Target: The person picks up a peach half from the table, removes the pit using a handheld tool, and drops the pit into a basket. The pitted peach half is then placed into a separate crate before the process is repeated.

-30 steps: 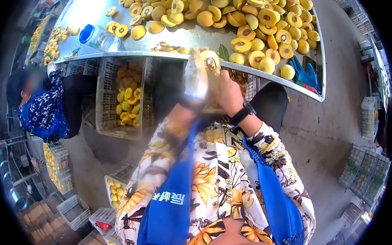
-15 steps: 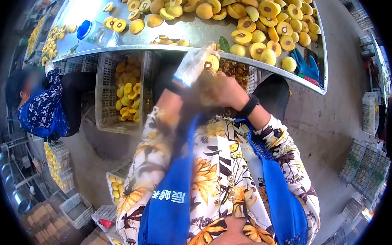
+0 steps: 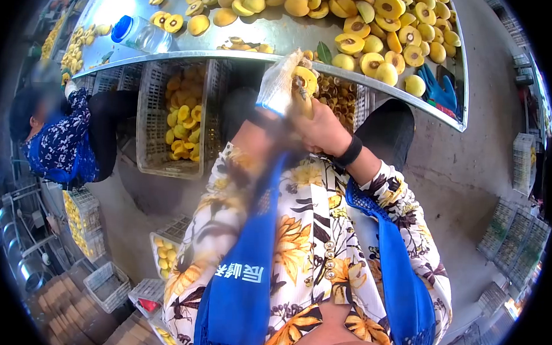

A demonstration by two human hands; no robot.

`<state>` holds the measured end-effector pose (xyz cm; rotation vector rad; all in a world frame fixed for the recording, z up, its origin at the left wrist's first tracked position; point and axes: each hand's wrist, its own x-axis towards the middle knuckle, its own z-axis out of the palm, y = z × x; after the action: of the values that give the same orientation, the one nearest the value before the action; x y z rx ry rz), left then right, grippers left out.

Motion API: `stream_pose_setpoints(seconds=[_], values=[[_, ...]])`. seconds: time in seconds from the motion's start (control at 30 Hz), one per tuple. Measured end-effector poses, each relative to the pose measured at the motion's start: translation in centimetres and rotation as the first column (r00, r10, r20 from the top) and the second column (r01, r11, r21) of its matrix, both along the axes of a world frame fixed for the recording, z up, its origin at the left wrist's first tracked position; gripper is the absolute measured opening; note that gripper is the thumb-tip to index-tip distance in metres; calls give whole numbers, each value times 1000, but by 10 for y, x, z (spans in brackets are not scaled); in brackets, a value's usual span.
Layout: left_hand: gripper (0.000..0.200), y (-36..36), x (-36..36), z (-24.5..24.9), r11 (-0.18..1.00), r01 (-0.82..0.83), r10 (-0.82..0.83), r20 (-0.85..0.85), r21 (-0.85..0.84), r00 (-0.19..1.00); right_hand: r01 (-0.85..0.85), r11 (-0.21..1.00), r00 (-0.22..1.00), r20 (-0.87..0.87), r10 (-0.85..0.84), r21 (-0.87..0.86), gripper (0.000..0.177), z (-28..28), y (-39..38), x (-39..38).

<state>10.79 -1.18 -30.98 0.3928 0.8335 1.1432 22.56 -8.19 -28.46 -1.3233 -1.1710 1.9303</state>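
My left hand (image 3: 277,81), in a white glove, is closed around a halved yellow peach (image 3: 305,81), its cut face toward my right hand. My bare right hand (image 3: 326,125), with a black band at the wrist, is closed just below the fruit. A tan, handle-like piece (image 3: 301,103) shows at its fingers, against the peach; I cannot tell what tool it is. Both hands are close together at the metal table's front edge (image 3: 231,55). Below them stands a crate of brown pits and scraps (image 3: 341,102).
Halved peaches (image 3: 387,30) are heaped on the table, with a clear bottle with a blue cap (image 3: 144,35) at left and a blue glove (image 3: 436,87) at right. A crate of peach halves (image 3: 170,163) stands below. Another person (image 3: 58,140) sits at left.
My hands have shifted slightly up and right in view, staying together. The peach half has tilted in my gloved hand, and the tan piece below it shows more clearly.
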Motion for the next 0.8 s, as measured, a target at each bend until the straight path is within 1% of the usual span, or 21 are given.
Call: stream_pose_setpoints(seconds=[0.1,0.2,0.3,0.4,0.5,0.53,0.6,0.63,0.7,0.73,0.8], values=[[24,-8,7,24,997,-77,80,-197,24,977,-1,998,1000,-31,-1,-68,13,-1,0,1],[22,-7,7,17,989,-84,114,-262,120,958,7,996,992,-123,-17,-85,10,0,0,2],[21,-8,4,19,1000,-18,20,-144,20,989,-24,987,986,-164,-2,-160,9,-4,-1,4],[21,-10,7,18,996,-2,32,-324,93,946,-44,972,975,-220,-8,-229,8,-4,-2,6],[22,-13,6,11,973,24,66,-375,230,925,-124,932,938,-346,-1,-340,9,-9,-2,11],[24,-11,7,13,978,30,65,-435,207,898,-121,931,938,-347,-6,-344,9,-9,-2,11],[25,-8,5,13,995,37,-11,-277,88,961,-116,931,936,-352,-15,-347,11,-6,2,11],[27,-7,4,13,998,49,-43,-193,30,980,-131,927,921,-388,-17,-351,12,-8,2,10],[32,-5,3,4,997,66,-66,-5,-42,998,-160,921,888,-459,-22,-354,13,-16,4,12],[35,-4,3,-1,994,81,-74,91,-80,993,-171,930,871,-491,-11,-326,13,-17,4,12],[39,-1,-4,-3,972,43,9,217,-233,976,-194,944,835,-551,16,-267,14,-18,3,12]])
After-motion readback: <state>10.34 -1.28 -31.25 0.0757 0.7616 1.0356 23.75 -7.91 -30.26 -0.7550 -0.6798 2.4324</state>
